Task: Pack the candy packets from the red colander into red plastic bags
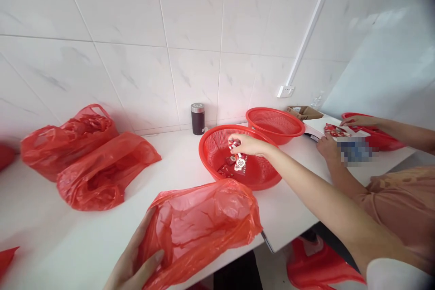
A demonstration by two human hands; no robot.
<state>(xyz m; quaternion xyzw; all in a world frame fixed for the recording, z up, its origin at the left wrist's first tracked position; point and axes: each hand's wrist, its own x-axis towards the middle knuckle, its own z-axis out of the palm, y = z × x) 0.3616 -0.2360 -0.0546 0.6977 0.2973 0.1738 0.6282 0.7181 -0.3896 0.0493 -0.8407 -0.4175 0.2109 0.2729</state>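
Observation:
My left hand grips the near edge of a crumpled red plastic bag lying on the white counter, thumb on top. My right hand reaches over a red mesh basket, its fingers pinched on small red-and-white wrapped sweets. On the basket's floor lie a little red box with white hearts and a few more red sweets.
Two filled red bags sit at the left. A second red basket, a dark canister and a cardboard box stand near the tiled wall. A co-worker's hands handle red packets at the right.

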